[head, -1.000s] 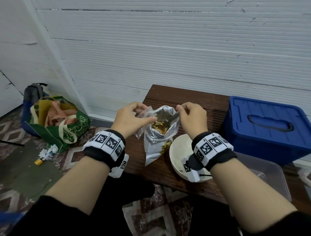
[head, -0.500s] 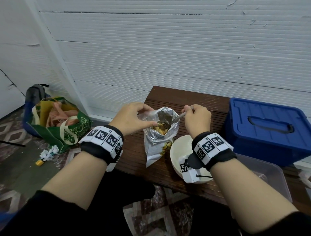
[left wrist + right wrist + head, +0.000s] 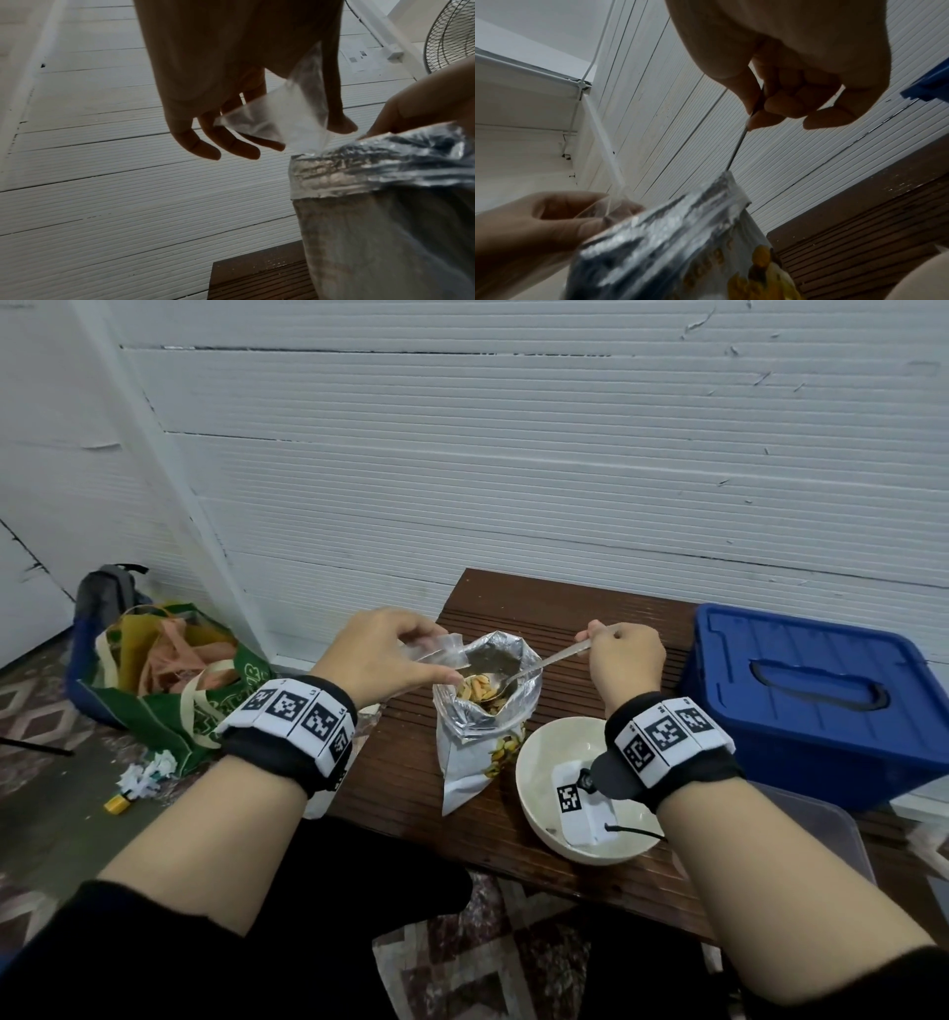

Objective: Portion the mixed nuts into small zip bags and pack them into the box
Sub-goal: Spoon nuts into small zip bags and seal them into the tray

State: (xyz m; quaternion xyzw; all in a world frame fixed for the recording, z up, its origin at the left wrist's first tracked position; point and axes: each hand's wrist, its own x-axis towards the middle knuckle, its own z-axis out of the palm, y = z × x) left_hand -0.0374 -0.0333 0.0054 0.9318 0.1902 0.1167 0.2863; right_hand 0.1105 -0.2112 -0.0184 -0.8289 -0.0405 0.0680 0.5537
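Nuts (image 3: 480, 686) heaped on spoon (image 3: 534, 669), right grip (image 3: 624, 654) fisted; left grip (image 3: 382, 654) pinches zip bag (image 3: 436, 649).

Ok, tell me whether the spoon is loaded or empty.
Loaded. The spoon, gripped by the right hand, carries pale nuts in its bowl inside the open foil nut bag.

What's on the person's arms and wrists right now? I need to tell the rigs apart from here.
Both forearms are bare, with black sleeves pushed up near the elbows. The left wrist band and the right wrist band are black straps, each carrying a row of white tiles printed with black square codes. A white tagged camera block hangs under the right wrist, with a thin black cable trailing from it.
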